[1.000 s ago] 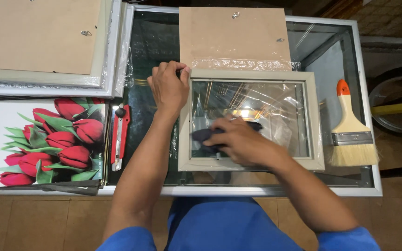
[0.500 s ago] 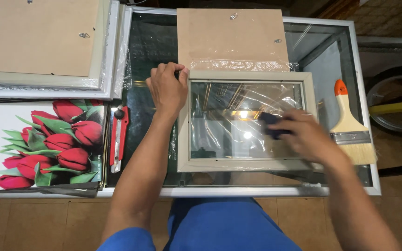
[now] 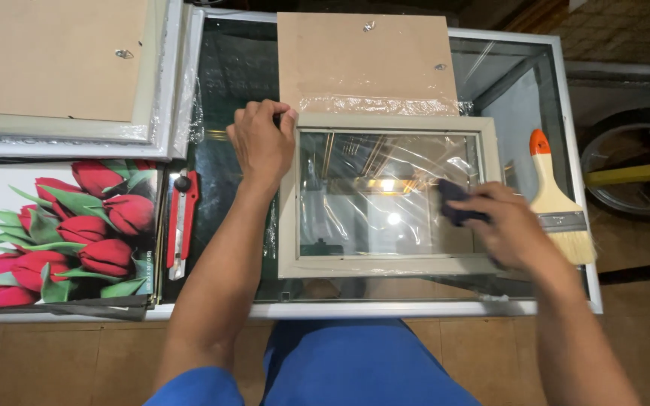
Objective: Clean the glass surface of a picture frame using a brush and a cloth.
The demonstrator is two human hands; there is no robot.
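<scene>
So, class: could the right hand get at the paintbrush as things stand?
Probably yes. The right hand, shut on a dark cloth, is just beside the paintbrush, with nothing between them, though it would have to drop the cloth.

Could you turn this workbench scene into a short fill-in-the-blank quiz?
1. The left hand presses the frame's top-left ____.
2. The right hand holds a dark ____ on the glass.
3. The paintbrush has an ____ handle tip.
4. The cutter is coloured ____.

Missing words: corner; cloth; orange; red
</scene>
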